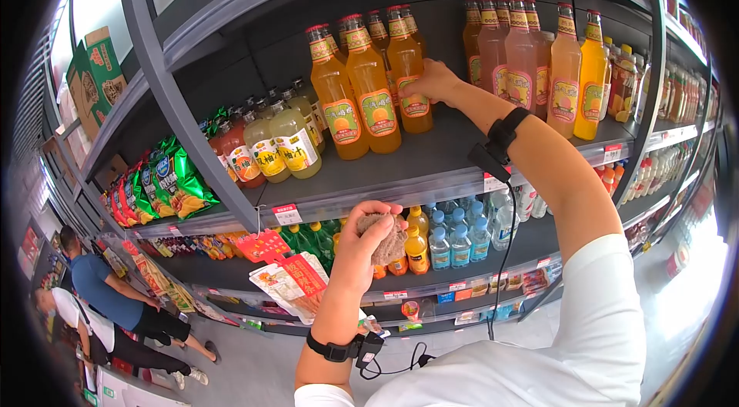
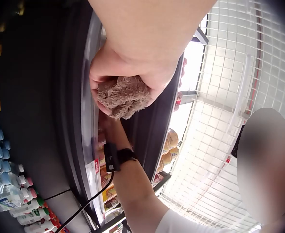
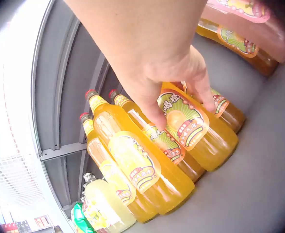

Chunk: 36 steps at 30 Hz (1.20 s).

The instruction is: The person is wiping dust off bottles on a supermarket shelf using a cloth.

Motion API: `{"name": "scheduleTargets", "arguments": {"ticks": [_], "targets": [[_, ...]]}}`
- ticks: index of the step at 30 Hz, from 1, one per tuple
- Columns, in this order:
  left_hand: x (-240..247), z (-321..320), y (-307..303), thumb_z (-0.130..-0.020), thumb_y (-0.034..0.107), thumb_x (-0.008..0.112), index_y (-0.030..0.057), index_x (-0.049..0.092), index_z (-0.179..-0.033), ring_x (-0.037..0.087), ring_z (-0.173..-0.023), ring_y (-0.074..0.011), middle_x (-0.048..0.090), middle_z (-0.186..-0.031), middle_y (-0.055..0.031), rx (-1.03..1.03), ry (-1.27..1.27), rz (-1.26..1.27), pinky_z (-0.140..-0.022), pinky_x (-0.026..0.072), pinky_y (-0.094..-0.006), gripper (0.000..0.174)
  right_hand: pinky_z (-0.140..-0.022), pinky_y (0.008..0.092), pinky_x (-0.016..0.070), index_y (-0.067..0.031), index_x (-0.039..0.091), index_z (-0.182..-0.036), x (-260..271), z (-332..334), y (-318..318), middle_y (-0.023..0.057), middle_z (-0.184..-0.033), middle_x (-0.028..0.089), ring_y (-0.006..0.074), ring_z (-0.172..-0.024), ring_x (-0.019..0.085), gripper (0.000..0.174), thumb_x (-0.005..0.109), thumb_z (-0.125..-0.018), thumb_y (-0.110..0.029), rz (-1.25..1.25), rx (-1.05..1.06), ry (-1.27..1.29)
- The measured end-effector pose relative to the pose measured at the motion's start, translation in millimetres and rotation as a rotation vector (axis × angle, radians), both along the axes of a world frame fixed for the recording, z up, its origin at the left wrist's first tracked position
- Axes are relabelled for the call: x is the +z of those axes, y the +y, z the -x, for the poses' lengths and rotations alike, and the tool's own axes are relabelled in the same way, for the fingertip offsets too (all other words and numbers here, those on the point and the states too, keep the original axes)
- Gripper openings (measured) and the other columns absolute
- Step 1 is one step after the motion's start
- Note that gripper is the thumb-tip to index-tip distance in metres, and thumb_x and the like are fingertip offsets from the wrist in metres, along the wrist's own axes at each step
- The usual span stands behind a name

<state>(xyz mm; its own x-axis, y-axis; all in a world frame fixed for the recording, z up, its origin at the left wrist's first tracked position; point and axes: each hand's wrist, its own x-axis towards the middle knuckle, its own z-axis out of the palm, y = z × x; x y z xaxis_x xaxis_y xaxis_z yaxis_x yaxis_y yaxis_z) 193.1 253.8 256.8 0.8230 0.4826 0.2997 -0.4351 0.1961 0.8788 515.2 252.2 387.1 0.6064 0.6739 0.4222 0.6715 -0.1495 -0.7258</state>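
Observation:
In the head view, my right hand (image 1: 433, 83) grips an orange glass bottle (image 1: 416, 120) at the right end of a group of the same bottles. The right wrist view has the thumb and fingers of the hand (image 3: 181, 87) around that bottle (image 3: 205, 141), with other orange bottles (image 3: 137, 165) beside it. My left hand (image 1: 356, 249) holds a crumpled brown fuzzy cloth (image 1: 387, 237) in front of the shelf edge. Seen from the left wrist, the fingers of the hand (image 2: 128, 73) curl round the cloth (image 2: 124, 97).
Pink bottles (image 1: 521, 60) and a yellow bottle (image 1: 590, 83) stand to the right. Pale juice bottles (image 1: 295, 144) and green snack bags (image 1: 181, 180) are at the left. Price tags (image 1: 287, 214) line the shelf edge. Small bottles fill the shelf below. Two people (image 1: 115, 291) stand at the lower left.

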Motion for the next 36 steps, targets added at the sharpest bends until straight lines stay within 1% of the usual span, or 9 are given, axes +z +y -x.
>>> {"name": "scheduleTargets", "arguments": {"ticks": [4, 10, 13, 16, 22, 26, 28, 32, 36], "targets": [[-3, 5, 5, -0.089, 0.009, 0.064, 0.0058, 0.055, -0.106, 0.064, -0.096, -0.0208, 0.063, -0.111, -0.0108, 0.015, -0.018, 0.002, -0.086, 0.0513, -0.0342, 0.020, -0.072, 0.0352, 0.0567, 0.0075, 0.052, -0.120, 5, -2, 5, 0.0223, -0.112, 0.062, 0.0267, -0.095, 0.067, 0.082, 0.087, -0.057, -0.032, 0.086, 0.106, 0.003], [-7, 2, 4, -0.091, 0.010, 0.058, 0.0059, 0.054, -0.108, 0.063, -0.096, -0.0237, 0.062, -0.112, -0.0126, 0.029, -0.018, -0.045, -0.084, 0.0519, -0.0366, 0.018, -0.071, 0.0365, 0.0569, 0.0128, 0.041, -0.124, -1, -4, 17, 0.0246, -0.114, 0.059, 0.0295, -0.097, 0.065, 0.092, 0.089, -0.061, -0.034, 0.042, -0.108, -0.178], [-7, -3, 4, -0.091, 0.011, 0.058, 0.0066, 0.054, -0.108, 0.063, -0.096, -0.0238, 0.062, -0.112, -0.0127, 0.015, -0.022, -0.044, -0.083, 0.0524, -0.0364, 0.018, -0.097, 0.0369, 0.0484, 0.0130, 0.041, -0.126, 1, -3, 15, 0.0274, -0.126, 0.054, 0.0336, -0.119, 0.056, 0.101, 0.089, -0.056, -0.041, 0.076, -0.100, -0.115], [-6, -8, 1, -0.091, 0.011, 0.058, 0.0069, 0.053, -0.108, 0.063, -0.096, -0.0238, 0.062, -0.113, -0.0127, -0.006, -0.021, -0.040, -0.083, 0.0525, -0.0366, 0.018, -0.099, 0.0366, 0.0474, 0.0126, 0.038, -0.129, 2, 1, 6, 0.0286, -0.129, 0.050, 0.0345, -0.121, 0.054, 0.104, 0.087, -0.059, -0.047, 0.110, -0.068, -0.133], [-4, -17, -5, -0.092, 0.016, 0.060, 0.0067, 0.053, -0.116, 0.063, -0.097, -0.0241, 0.061, -0.114, -0.0126, -0.031, -0.086, 0.029, -0.084, 0.0522, -0.0371, 0.026, -0.094, 0.0371, 0.0486, 0.0008, 0.051, -0.129, 0, 31, -35, 0.0213, -0.124, 0.056, 0.0320, -0.115, 0.058, 0.069, 0.074, -0.078, -0.039, -0.101, -0.121, -0.413], [6, -31, -8, -0.095, 0.024, 0.060, 0.0070, 0.049, -0.128, 0.060, -0.107, -0.0255, 0.056, -0.123, -0.0113, -0.104, -0.164, 0.196, -0.087, 0.0518, -0.0390, 0.038, -0.086, 0.0338, 0.0507, -0.0008, 0.059, -0.121, -19, 116, -102, 0.0127, -0.110, 0.061, 0.0219, -0.102, 0.061, 0.042, 0.070, -0.087, -0.024, -0.232, 0.236, -0.234], [10, -45, -9, -0.101, 0.037, 0.049, 0.0091, 0.048, -0.130, 0.056, -0.113, -0.0238, 0.054, -0.127, -0.0094, -0.187, -0.210, 0.229, -0.095, 0.0477, -0.0408, 0.040, -0.087, 0.0345, 0.0502, -0.0012, 0.056, -0.124, -47, 146, -123, 0.0133, -0.111, 0.060, 0.0220, -0.103, 0.061, 0.045, 0.070, -0.088, -0.024, -0.297, 0.365, -0.504], [25, -65, -29, -0.103, 0.048, 0.035, 0.0135, 0.050, -0.129, 0.054, -0.119, -0.0200, 0.055, -0.128, -0.0053, -0.439, -0.196, 0.440, -0.102, 0.0430, -0.0380, 0.046, -0.095, 0.0423, 0.0469, -0.0009, 0.047, -0.133, -78, 178, -148, 0.0168, -0.113, 0.058, 0.0340, -0.103, 0.058, 0.068, 0.075, -0.080, -0.034, -0.303, 0.214, -0.802], [25, -86, -49, -0.102, 0.053, 0.030, 0.0143, 0.050, -0.129, 0.053, -0.121, -0.0195, 0.057, -0.127, -0.0046, -0.720, -0.090, 0.440, -0.102, 0.0439, -0.0371, 0.051, -0.092, 0.0419, 0.0472, -0.0038, 0.054, -0.127, -84, 175, -180, 0.0145, -0.104, 0.060, 0.0327, -0.100, 0.058, 0.060, 0.075, -0.078, -0.032, -0.190, 0.003, -0.738]]}}
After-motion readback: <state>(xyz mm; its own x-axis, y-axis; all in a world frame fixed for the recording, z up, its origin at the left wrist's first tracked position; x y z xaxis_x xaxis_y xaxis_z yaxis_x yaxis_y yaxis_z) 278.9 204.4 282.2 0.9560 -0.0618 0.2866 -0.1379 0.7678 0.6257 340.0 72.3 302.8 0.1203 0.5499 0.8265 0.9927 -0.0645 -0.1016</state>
